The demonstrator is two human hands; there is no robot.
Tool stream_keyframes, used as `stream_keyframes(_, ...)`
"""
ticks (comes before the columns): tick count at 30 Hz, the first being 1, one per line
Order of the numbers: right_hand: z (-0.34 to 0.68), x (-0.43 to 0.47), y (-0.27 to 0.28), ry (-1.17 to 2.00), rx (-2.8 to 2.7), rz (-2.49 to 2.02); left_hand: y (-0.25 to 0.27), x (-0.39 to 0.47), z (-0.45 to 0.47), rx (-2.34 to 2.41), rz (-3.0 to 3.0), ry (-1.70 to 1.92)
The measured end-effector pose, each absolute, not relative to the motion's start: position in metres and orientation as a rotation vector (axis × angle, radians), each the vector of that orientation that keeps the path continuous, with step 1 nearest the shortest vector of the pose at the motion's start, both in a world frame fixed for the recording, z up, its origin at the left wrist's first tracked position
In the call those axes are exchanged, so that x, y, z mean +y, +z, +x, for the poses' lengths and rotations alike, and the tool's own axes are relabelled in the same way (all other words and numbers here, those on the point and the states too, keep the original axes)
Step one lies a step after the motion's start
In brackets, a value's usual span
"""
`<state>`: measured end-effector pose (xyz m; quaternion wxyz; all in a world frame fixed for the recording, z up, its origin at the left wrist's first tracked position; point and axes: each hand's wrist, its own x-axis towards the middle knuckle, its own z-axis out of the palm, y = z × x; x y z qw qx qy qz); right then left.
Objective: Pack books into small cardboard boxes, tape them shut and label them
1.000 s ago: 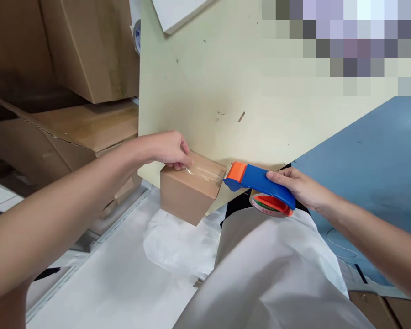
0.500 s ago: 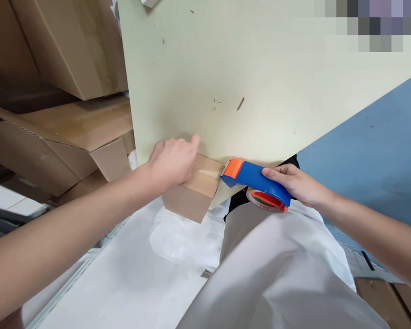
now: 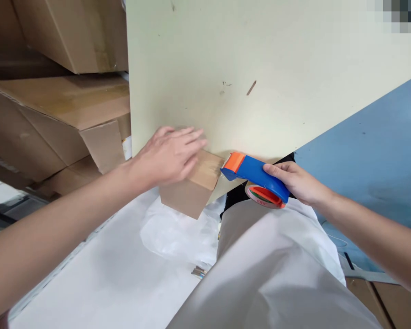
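Note:
A small brown cardboard box (image 3: pixel 185 198) sits at the near edge of the pale tabletop, with a glossy strip of clear tape on its top. My left hand (image 3: pixel 173 153) lies over the box's left top side, fingers stretched out and slightly blurred; it covers part of the lid. My right hand (image 3: pixel 292 180) grips the rear of a blue and orange tape dispenser (image 3: pixel 256 171), thumb on top. The dispenser's toothed orange front is right beside the box's right top edge. A tape roll (image 3: pixel 260 195) hangs under its body.
Large cardboard boxes (image 3: pixel 55 100) are stacked at the left against the pale table (image 3: pixel 260 41). A clear plastic bag (image 3: pixel 178 233) lies on a white surface (image 3: pixel 106 278) below the small box. A blue surface (image 3: pixel 370 151) borders the table at the right.
My left hand has gone from curled with one finger pointing to spread flat over the box top. The dispenser stays by the box's right edge in my right hand. The view has shifted slightly.

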<state>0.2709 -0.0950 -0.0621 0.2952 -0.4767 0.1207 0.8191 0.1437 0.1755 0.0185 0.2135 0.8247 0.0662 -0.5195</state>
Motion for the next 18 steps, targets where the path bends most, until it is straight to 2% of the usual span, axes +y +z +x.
stream_keyframes(3,0.270,-0.097,-0.063,2.179,0.322,-1.269,0.020,0.185,0.124,-0.045,2.115,-1.336)
stream_keyframes(6,0.269,-0.100,-0.065,2.187,0.319,-1.238,0.025,0.184,0.103,0.041,2.091,-1.336)
stream_keyframes(10,0.267,-0.104,-0.068,2.195,0.345,-1.180,0.042,0.148,0.072,0.561,2.400,-1.281)
stream_keyframes(13,0.265,-0.105,-0.068,2.183,0.380,-1.179,0.048,0.103,0.050,1.070,2.414,-1.184)
stream_keyframes(18,0.271,-0.094,-0.061,2.143,0.456,-1.177,0.041,0.073,0.037,1.319,2.303,-1.048)
